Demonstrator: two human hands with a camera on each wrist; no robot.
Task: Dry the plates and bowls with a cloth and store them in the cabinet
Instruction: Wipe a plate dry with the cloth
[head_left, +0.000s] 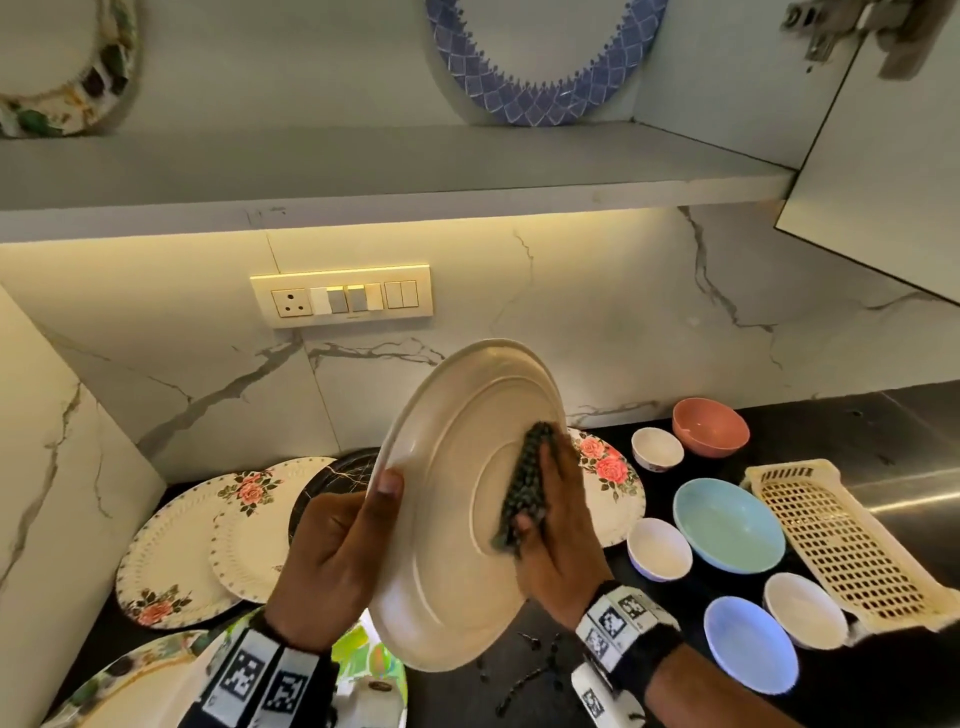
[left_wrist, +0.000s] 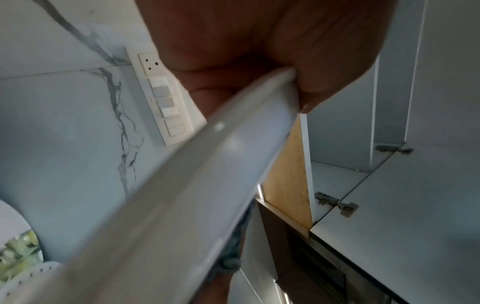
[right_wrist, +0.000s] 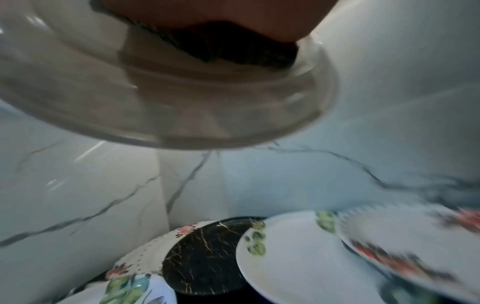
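Note:
My left hand (head_left: 332, 540) grips the left rim of a plain cream plate (head_left: 447, 519), thumb on its underside, holding it tilted on edge above the counter. The plate's rim (left_wrist: 182, 195) crosses the left wrist view, pinched under the thumb. My right hand (head_left: 556, 530) presses a dark speckled cloth (head_left: 524, 483) flat against the plate's underside near its centre ring. In the right wrist view the cloth (right_wrist: 233, 49) sits under my palm on the plate (right_wrist: 182, 102). Two plates stand in the open cabinet: a blue-patterned plate (head_left: 540, 67) and a leaf-patterned plate (head_left: 67, 67).
Floral plates (head_left: 171, 545) and a black marbled plate (head_left: 332, 483) lie on the dark counter at left. Several small bowls, among them a pink bowl (head_left: 709, 426) and a teal bowl (head_left: 727, 522), sit at right beside a cream perforated tray (head_left: 841, 545). The cabinet door (head_left: 893, 171) hangs open at upper right.

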